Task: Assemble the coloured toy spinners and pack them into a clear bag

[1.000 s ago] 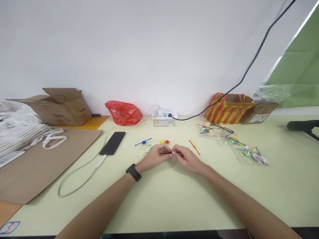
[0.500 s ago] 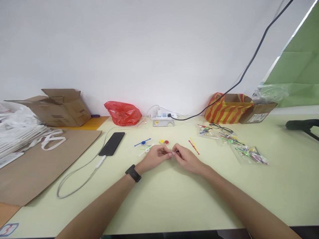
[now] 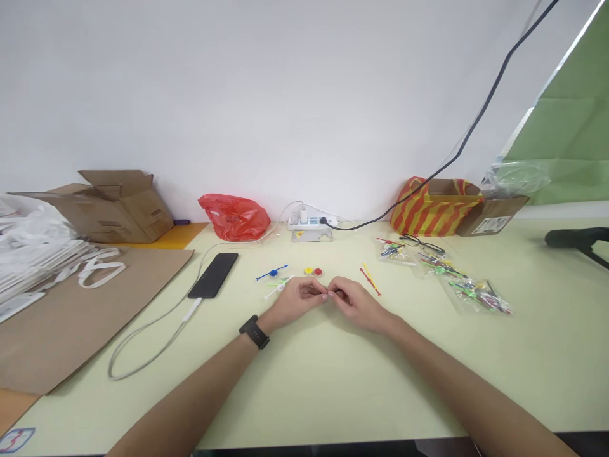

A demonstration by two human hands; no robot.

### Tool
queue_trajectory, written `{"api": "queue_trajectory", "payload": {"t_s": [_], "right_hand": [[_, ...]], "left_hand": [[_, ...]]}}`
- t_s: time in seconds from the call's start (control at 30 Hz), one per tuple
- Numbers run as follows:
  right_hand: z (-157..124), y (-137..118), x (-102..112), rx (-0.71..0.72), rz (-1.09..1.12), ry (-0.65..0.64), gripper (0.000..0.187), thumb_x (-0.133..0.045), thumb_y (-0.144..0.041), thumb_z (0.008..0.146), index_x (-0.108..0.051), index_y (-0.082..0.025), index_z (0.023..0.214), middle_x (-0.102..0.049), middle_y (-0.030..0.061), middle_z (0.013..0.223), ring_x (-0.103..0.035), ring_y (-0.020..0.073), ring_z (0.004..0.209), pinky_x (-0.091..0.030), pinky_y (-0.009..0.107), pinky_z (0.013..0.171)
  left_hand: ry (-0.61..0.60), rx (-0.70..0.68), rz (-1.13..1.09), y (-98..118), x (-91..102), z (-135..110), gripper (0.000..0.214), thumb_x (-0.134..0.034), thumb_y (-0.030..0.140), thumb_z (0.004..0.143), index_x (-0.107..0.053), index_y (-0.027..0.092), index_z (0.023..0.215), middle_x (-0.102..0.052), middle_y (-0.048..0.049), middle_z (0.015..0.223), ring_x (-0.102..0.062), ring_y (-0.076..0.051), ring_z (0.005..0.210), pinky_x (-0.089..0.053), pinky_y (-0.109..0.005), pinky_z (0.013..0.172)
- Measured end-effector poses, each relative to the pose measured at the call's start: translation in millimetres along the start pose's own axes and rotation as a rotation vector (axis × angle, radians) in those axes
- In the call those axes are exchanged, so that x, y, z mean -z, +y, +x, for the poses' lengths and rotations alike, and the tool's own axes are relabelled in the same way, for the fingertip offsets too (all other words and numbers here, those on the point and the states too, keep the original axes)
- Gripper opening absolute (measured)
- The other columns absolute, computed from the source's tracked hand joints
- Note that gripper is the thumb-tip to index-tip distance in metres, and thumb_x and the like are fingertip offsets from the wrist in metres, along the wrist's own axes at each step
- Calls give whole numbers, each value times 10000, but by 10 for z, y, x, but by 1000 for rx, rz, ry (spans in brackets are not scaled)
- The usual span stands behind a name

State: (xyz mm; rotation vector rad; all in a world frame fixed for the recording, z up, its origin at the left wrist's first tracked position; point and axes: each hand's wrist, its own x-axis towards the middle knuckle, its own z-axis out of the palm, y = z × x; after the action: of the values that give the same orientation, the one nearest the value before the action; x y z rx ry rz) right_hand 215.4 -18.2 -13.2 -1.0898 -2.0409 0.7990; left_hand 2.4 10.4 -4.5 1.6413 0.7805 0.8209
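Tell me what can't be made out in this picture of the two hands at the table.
Head view only:
- The small dark piece pinched between the left hand and right hand: too small, mostly covered by the fingers.
- Contents of the clear bags: a colourful jumble, too small to sort out.
- The black object at the right: cut off by the edge.
- Inside the red bag: opaque.

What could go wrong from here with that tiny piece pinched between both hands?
The small dark piece is pinched only at the fingertips of the left hand and right hand; it may slip onto the table. A dropped piece could be hard to tell from the loose coloured parts close by. Most of it is hidden, so each grip is hard to judge.
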Motion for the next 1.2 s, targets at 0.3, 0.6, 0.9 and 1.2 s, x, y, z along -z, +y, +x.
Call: {"api": "queue_trajectory", "payload": {"t_s": [0.3,0.6,0.9,1.2], "right_hand": [[22,42,-29,-49,126,-2,135,-489,-325,1010,-568,-218,989,-599,-16,815,-478,140,656,-363,270,626],[-8,-23,-9,-63,-28,4,63,-482,-265,985,-515,-233,942,-577,-40,763,-468,134,625,-340,265,625],[-15,-48,-13,-29,-6,30,106,-475,-283,1005,-516,-227,924,-523,-44,744,-442,135,637,-328,275,624],[47,-18,39,17,181,66,175,-462,-358,1036,-542,-221,962,-525,-14,814,-458,150,696,-376,287,643]], "left_hand": [[36,-14,-20,-16,-20,16,270,-810,392,839,-751,140,916,-768,-102,952,-730,-236,935,-573,-364,899],[39,-31,-7,-42,-6,14,349,-818,372,834,-695,160,1082,-750,-107,1070,-730,-220,961,-571,-371,924],[44,-89,46,0,-9,0,271,-760,359,888,-682,169,1064,-735,-88,1006,-720,-214,939,-569,-368,903],[5,14,-148,79,49,21,284,-778,383,876,-765,165,1057,-732,-109,1098,-685,-216,1005,-530,-333,893]]}}
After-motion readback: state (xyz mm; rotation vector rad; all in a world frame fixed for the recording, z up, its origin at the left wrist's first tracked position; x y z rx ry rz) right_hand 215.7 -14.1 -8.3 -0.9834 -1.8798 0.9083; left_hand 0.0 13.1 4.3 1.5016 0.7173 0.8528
